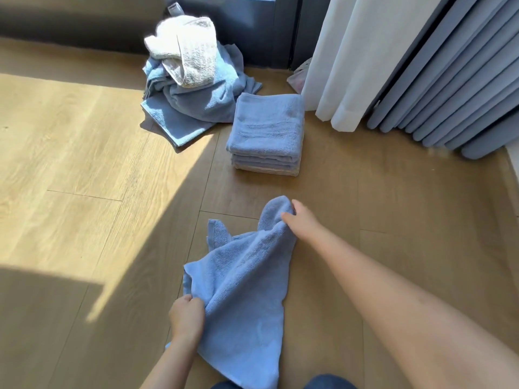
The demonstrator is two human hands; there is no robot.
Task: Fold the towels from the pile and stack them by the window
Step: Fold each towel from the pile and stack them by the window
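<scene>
Left hand (186, 318) grips blue towel (241, 290), fingers (187, 300) curled; right hand (302, 220) pinches corner.

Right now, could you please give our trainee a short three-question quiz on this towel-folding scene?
1. True or false: the left hand and the right hand both grip the blue towel.
2. What colour is the top towel on the unfolded pile? A white, B red, C green.
3. Fill in: the folded stack sits on the floor between the unfolded pile and the ___.

Key: 1 true; 2 A; 3 curtain.
</scene>
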